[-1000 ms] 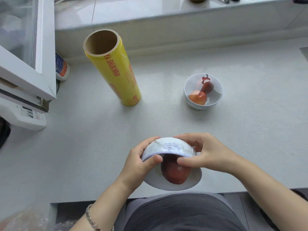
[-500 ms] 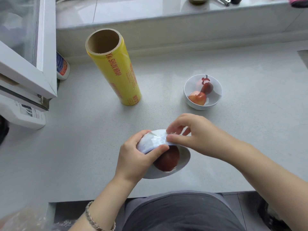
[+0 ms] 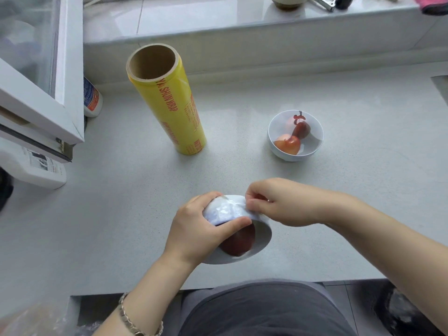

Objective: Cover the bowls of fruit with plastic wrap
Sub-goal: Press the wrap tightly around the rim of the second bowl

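1. Head view, the change: the white ceramic bowl (image 3: pixel 263 238) now sits further in from the front edge of the pale grey speckled countertop (image 3: pixel 121 190) than a second ago. It is still tipped on its side with its mouth towards the person. The right hand (image 3: pixel 286 204) has left the bowl's right rim and moved up to the outer wall.
2. What that suggests: the clear plastic wrap (image 3: pixel 225 210) already lies wrinkled over the bowl's outside, so the loose edge is probably being tucked and smoothed down. This bowl looks nearly finished.
3. Hands: the left hand (image 3: pixel 194 229) grips the tipped bowl, fingers curled round its back and thumb laid across the rim. The right hand's thumb and forefinger are pinched together on the film at the top of the wall.
4. Containers: a dark red round fruit (image 3: pixel 238 241) lies inside the held bowl. A second white bowl (image 3: pixel 291 157) stands upright, well apart, further back on the right. It holds an orange-red fruit (image 3: pixel 288 144) and a darker red one (image 3: pixel 301 129). A hazy sheen across its mouth suggests it is already covered.
5. The yellow roll of plastic wrap (image 3: pixel 169 105) stands on end, back left, untouched.
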Demonstrator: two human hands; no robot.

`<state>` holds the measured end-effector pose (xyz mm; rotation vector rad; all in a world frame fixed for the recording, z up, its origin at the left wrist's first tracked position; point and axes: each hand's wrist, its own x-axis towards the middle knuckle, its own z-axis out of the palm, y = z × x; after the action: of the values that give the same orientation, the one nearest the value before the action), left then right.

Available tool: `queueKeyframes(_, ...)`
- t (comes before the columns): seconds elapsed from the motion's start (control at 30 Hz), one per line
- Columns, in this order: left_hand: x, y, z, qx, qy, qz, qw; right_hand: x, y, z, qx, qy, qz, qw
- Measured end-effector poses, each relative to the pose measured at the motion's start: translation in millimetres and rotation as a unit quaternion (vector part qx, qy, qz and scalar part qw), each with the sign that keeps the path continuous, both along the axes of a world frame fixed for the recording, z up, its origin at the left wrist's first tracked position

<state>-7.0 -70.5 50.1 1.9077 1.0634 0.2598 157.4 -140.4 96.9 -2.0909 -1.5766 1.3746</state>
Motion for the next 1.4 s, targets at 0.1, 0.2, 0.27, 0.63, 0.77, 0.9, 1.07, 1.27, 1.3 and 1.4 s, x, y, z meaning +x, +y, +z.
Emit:
queueKeyframes(0.1, -0.6, 0.4, -0.1, -0.023, -0.005, -0.009, 1.0, -0.1, 1.0, -0.9, 0.006, 0.025, -0.06, 0.998)
queueKeyframes(0.2, -0.5, 0.6, -0.4, -0.034, -0.015, -0.015, 0.999, 3.3, 2.8, -4.6, 0.008, 0.064, -0.107, 0.992)
queueKeyframes(0.27, 0.5, 0.5, -1.4, -0.043, -0.017, -0.014, 0.999, 5.7, 3.5, -8.9, -0.011, 0.095, -0.118, 0.988)
queueKeyframes(0.63, 8.8, -3.1, -0.4, -0.009, 0.023, -0.074, 0.997, 2.3, 5.5, -31.4, -0.003, 0.244, -0.251, 0.937)
queueKeyframes(0.77, 8.3, -7.2, -1.3, 0.041, -0.002, -0.071, 0.997, -14.8, 5.3, -46.1, 0.107, 0.296, -0.383, 0.868)
queueKeyframes(0.9, 7.6, -7.2, -2.4, 0.034, -0.043, -0.054, 0.997, -17.1, 10.4, -54.8, 0.14, 0.277, -0.438, 0.844)
queueKeyframes(1.07, 5.3, -8.1, -7.6, -0.002, -0.092, -0.022, 0.996, -14.2, 13.3, -57.1, 0.118, 0.161, -0.37, 0.907)
queueKeyframes(1.27, 4.0, -13.7, -12.1, -0.089, -0.127, 0.003, 0.988, -3.4, 11.1, -56.1, 0.007, 0.178, -0.323, 0.93)
queueKeyframes(1.3, 4.1, -15.6, -13.1, -0.092, -0.125, 0.0, 0.988, -1.2, 8.6, -56.5, -0.016, 0.18, -0.316, 0.931)
queueKeyframes(1.4, 3.4, -17.8, -14.6, -0.087, -0.111, 0.004, 0.99, 8.9, 2.6, -58.0, -0.026, 0.103, -0.304, 0.947)
